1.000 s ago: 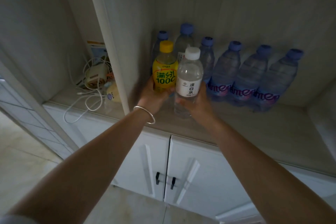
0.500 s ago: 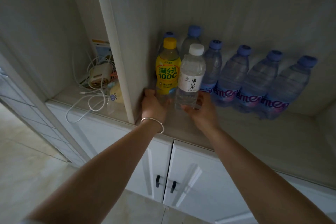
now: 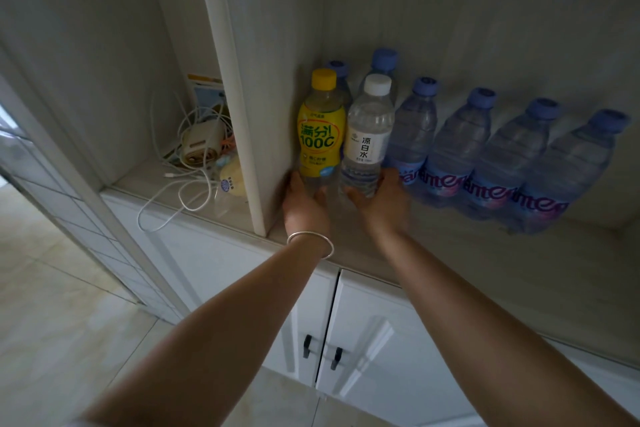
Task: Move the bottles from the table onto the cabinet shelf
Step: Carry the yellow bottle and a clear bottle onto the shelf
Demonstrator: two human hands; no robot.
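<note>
Pale cabinet shelf (image 3: 450, 253): at its left corner my left hand (image 3: 304, 204) gripped the yellow bottle (image 3: 321, 135), my right hand (image 3: 384, 204) the clear bottle (image 3: 369, 135).

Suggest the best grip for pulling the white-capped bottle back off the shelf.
Grip the white-capped bottle around its lower body or label band, coming from the front-right as the right hand does now. It stands upright; the yellow bottle crowds its left and blue-capped bottles stand behind.

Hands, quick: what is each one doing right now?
Left hand: closed around the base of the yellow-label bottle.
Right hand: closed around the base of the white-cap bottle.
</note>
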